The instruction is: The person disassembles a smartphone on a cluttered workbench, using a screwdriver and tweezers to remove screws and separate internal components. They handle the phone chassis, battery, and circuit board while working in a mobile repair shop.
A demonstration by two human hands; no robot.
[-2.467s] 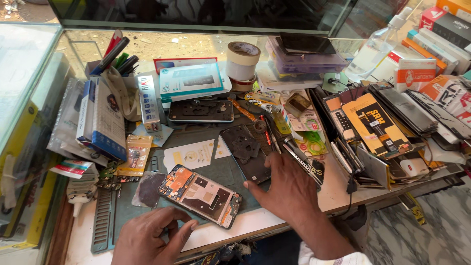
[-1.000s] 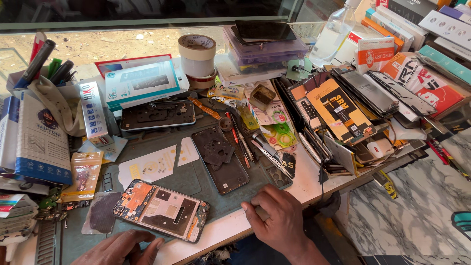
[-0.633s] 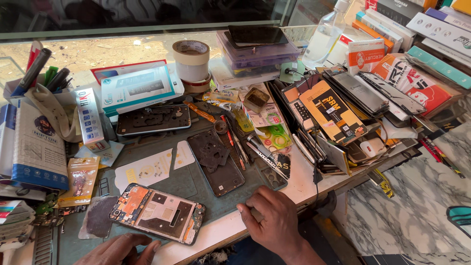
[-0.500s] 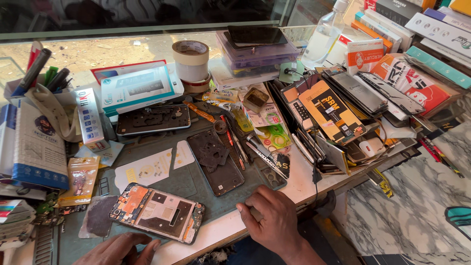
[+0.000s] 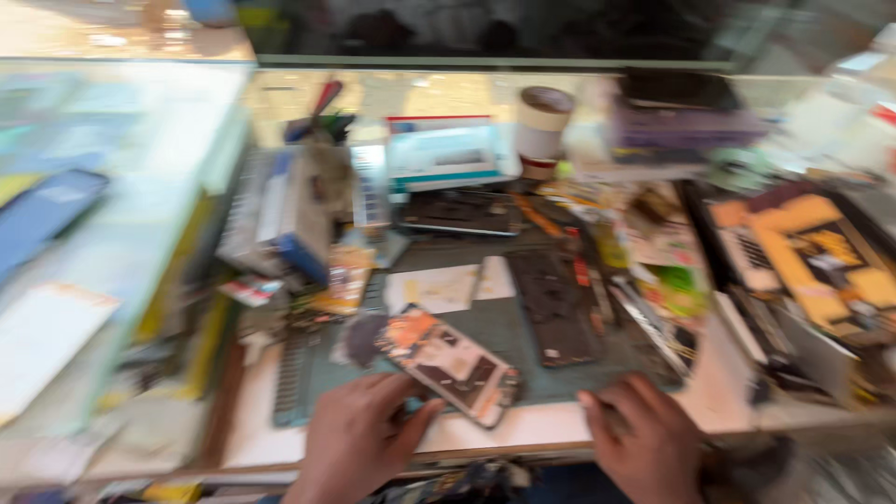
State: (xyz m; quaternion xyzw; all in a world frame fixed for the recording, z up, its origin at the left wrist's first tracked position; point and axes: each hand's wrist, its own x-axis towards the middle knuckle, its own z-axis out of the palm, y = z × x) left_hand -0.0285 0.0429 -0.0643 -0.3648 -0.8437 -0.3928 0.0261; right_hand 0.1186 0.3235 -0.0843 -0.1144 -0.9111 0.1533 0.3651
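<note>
Opened phone (image 5: 450,366) tilted on counter (image 5: 252,429); left hand (image 5: 359,446) fingers touch its edge, right hand (image 5: 644,439) flat, fingers together.

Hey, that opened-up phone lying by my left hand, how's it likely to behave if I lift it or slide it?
The opened phone looks flat and thin, so probably stiff and light. Its insides seem exposed, so likely fragile: grip the edges. It lies tilted across the green mat near the bench edge, with the left hand touching it, and should slide rather than roll. The picture is blurred.
</note>
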